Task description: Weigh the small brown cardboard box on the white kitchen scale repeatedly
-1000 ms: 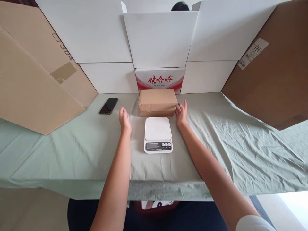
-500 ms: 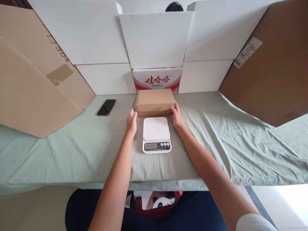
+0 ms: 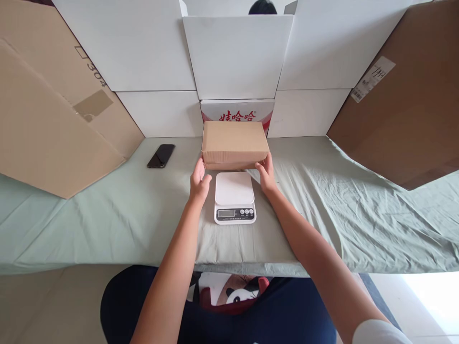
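Note:
A closed brown cardboard box (image 3: pixel 235 137) is held between my two hands, just behind a white kitchen scale (image 3: pixel 234 188). My left hand (image 3: pixel 199 181) has its fingers against the box's lower left side, with the thumb standing apart in front. At the lower right corner my right hand (image 3: pixel 266 173) grips the box, thumb on the front face and fingers along the side. The box looks raised off the cloth and tipped slightly toward me. Nothing rests on the scale's plate; its display shows no readable figure. The box's underside is hidden.
Left of the box lies a black phone (image 3: pixel 161 156) on the green cloth (image 3: pixel 143 220). White boxes (image 3: pixel 236 57) and a red-and-white carton (image 3: pixel 211 109) wall off the back. Large cardboard panels (image 3: pixel 64 114) flank both sides. Part of a person's head (image 3: pixel 263 7) shows above.
The box has risen, its top now covering more of the carton behind. My right hand has shifted slightly with it, and my left thumb has moved out to the right. The view has shifted slightly.

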Demonstrator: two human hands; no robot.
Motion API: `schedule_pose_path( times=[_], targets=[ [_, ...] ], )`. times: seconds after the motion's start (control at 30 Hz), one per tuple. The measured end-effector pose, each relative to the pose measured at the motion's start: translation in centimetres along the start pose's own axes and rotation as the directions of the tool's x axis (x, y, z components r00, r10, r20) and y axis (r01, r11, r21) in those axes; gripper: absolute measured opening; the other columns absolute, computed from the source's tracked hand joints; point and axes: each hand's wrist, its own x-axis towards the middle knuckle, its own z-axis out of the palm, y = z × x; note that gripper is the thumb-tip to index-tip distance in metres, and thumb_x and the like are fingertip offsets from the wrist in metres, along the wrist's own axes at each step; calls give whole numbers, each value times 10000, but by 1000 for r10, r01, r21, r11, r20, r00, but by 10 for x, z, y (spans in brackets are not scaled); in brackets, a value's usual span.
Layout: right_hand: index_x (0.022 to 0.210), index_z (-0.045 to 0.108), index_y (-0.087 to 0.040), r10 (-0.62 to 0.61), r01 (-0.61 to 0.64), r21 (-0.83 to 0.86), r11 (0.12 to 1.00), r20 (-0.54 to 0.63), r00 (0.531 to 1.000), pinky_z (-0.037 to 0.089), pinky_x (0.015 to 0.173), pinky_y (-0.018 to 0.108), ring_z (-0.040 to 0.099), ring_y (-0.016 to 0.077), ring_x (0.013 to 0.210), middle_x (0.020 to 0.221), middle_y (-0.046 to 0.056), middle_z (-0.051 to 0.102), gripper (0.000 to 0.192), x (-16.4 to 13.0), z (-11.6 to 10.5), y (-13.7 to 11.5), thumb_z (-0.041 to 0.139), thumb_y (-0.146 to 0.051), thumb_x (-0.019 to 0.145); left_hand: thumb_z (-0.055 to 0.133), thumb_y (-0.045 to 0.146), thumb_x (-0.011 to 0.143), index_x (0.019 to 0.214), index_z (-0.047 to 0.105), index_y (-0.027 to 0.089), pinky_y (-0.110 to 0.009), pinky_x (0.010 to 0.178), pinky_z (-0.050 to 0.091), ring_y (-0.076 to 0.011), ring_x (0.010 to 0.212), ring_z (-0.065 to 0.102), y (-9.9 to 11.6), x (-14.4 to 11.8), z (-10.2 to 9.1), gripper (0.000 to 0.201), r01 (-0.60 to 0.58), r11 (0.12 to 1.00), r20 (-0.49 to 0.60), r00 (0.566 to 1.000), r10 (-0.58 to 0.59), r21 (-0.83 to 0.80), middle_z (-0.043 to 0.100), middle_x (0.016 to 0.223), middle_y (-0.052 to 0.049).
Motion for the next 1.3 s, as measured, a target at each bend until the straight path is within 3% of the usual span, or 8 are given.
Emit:
schedule_pose_path(
  times=[0.17, 0.27, 0.37, 0.47, 0.67, 0.93, 1.3],
  targets=[
    [1558, 386, -405, -14, 11, -85, 996, -31, 999, 361, 1280, 551, 471, 288, 1485, 1597, 25, 496, 694, -51, -8, -25, 579, -605, 922, 713, 294, 776, 1569, 475, 217, -511, 1316, 278, -361, 1579, 343, 21, -65, -13, 831, 21, 999, -15, 1000, -21, 46, 475, 1647, -122],
    [1568, 381, -361, -37, 32, -168, 985, -23, 999, 351, 1269, 604, 419, 333, 1501, 1579, 65, 485, 754, -85, -15, -31, 592, -654, 905, 705, 266, 751, 1570, 475, 208, -553, 1307, 274, -389, 1568, 347, 24, -108, -26, 853, 62, 996, -68, 996, -57, 64, 496, 1631, -139],
    [1565, 381, -349, -39, 43, -201, 979, 23, 999, 396, 1217, 639, 449, 358, 1433, 1538, 96, 490, 746, -103, -19, -33, 578, -658, 915, 675, 209, 726, 1563, 489, 202, -565, 1297, 289, -396, 1557, 363, 25, -132, -32, 857, 93, 995, -95, 992, -89, 39, 503, 1623, -145],
    [1563, 366, -372, -24, 29, -217, 976, 26, 999, 453, 1144, 643, 477, 359, 1360, 1485, 103, 497, 707, -105, -20, -35, 559, -634, 935, 664, 176, 697, 1562, 492, 210, -548, 1296, 305, -387, 1556, 369, 28, -134, -30, 882, 121, 993, -97, 988, -120, 14, 473, 1644, -138],
    [1598, 287, -372, -31, 33, -231, 972, 15, 999, 413, 1170, 630, 422, 358, 1408, 1538, 98, 436, 749, -102, -17, -37, 560, -610, 942, 668, 174, 694, 1557, 500, 220, -537, 1307, 288, -378, 1565, 355, 32, -125, -24, 880, 157, 988, -86, 984, -156, 10, 470, 1648, -125],
    [1580, 293, -385, -52, 54, -243, 969, 12, 999, 450, 1147, 619, 437, 357, 1411, 1543, 101, 433, 721, -103, -16, -39, 548, -623, 948, 688, 200, 703, 1579, 471, 231, -536, 1316, 259, -382, 1580, 323, 34, -123, -23, 903, 184, 983, -111, 977, -182, 7, 401, 1689, -107],
    [1567, 318, -366, -34, 32, -255, 966, -4, 999, 466, 1130, 614, 448, 355, 1387, 1523, 109, 446, 726, -101, -15, -41, 539, -660, 942, 691, 208, 742, 1589, 457, 239, -540, 1314, 253, -379, 1581, 312, 35, -124, -24, 879, 156, 988, -85, 984, -153, 21, 413, 1683, -110]
  ],
)
